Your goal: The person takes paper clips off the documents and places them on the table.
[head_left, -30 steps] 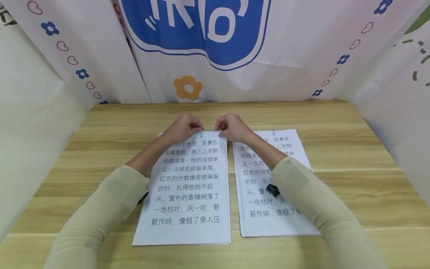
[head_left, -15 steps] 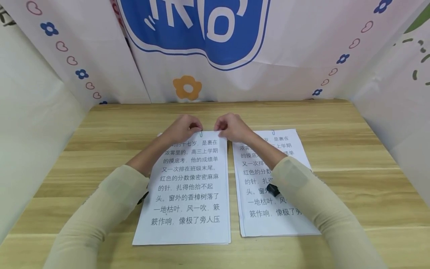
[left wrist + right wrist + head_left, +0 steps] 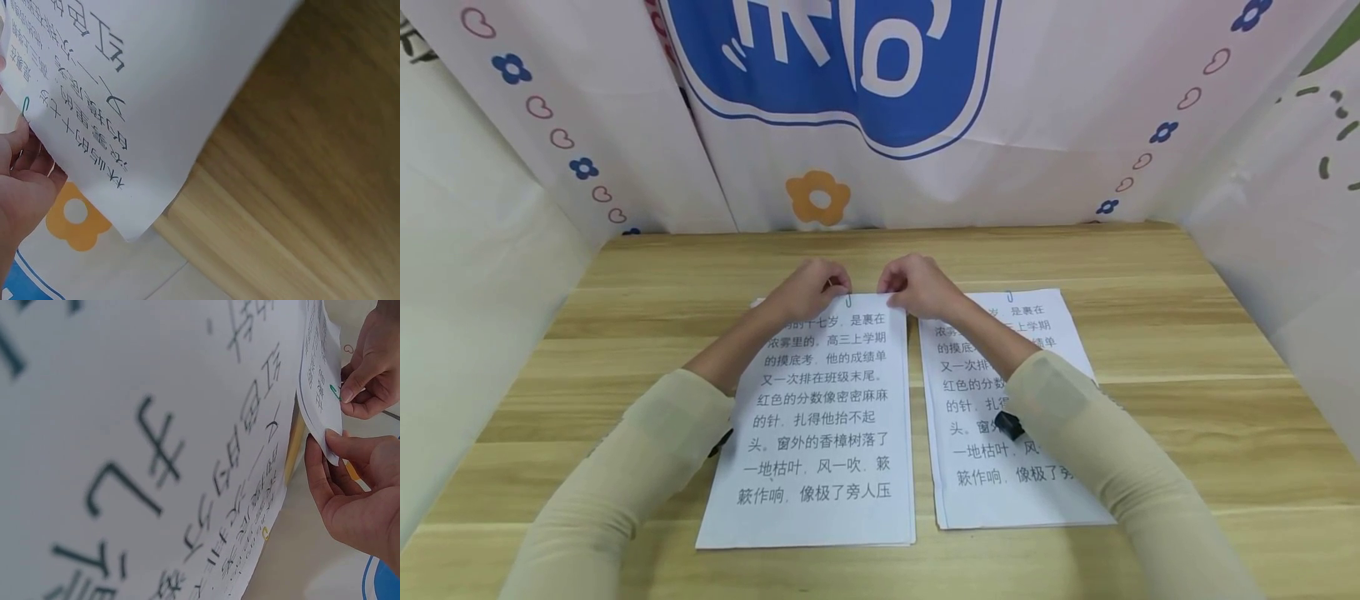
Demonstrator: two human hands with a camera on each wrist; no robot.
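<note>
A stack of printed sheets (image 3: 823,417) lies on the left, with a green paper clip (image 3: 848,300) on its top edge. My left hand (image 3: 811,287) pinches at this clip with thumb and forefinger; its other fingers reach behind the paper edge in the left wrist view. With thumb in front and fingers behind, my right hand (image 3: 362,484) holds the top right corner of the same stack. That corner bends slightly in the right wrist view. A second printed stack (image 3: 1000,500) lies beside it under my right forearm, bearing its own paper clip (image 3: 1010,297), yellowish in the right wrist view.
Both stacks rest on a wood-grain table (image 3: 1225,433) with a narrow gap between them. A white printed cloth (image 3: 1037,167) with a blue emblem and an orange flower (image 3: 818,198) hangs behind the table. White sheeting (image 3: 467,250) encloses the sides.
</note>
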